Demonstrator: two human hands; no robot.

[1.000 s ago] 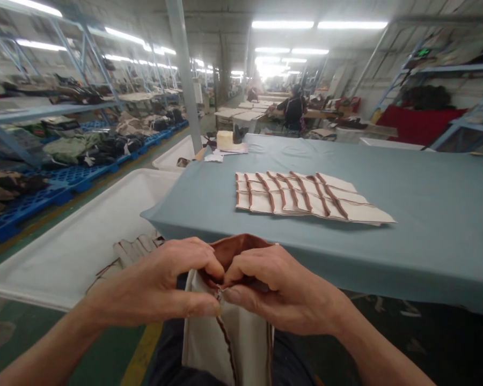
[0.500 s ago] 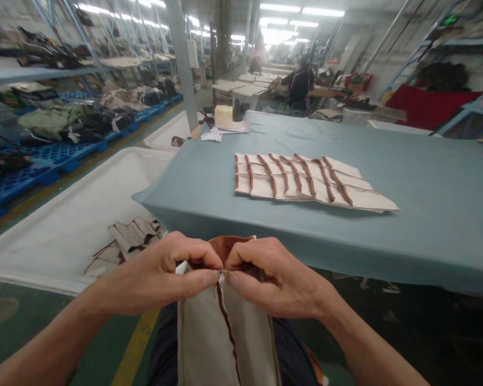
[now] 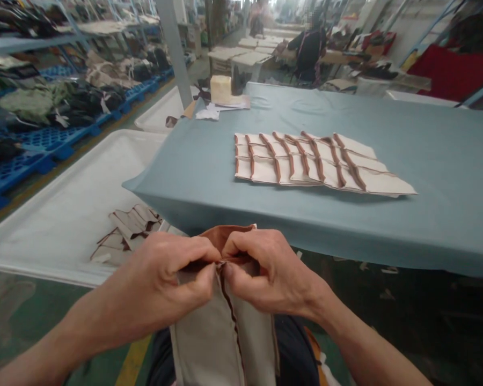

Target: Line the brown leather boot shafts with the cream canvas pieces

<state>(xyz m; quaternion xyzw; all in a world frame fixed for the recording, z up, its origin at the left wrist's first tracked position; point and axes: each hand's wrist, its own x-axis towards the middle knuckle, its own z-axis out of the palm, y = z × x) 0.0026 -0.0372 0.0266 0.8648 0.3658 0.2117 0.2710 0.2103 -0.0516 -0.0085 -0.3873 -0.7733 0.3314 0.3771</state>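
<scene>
Between and below our two hands, we locate the cream fabric piece (image 3: pixel 201 332), its dark seam (image 3: pixel 234 321) running downward. We pinch its upper edge at the seam with the left hand (image 3: pixel 173 273); the right hand (image 3: pixel 282 273) pinches just beside it. Unequal pull could strain the seam; a slack pinch could release the edge. Beyond the right hand, overlapping panels (image 3: pixel 260 170) lie on the blue-covered table (image 3: pixel 177 177).

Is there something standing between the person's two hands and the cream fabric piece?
Nothing visible is: the left hand and right hand directly pinch the cream fabric piece near its upper edge.
</scene>
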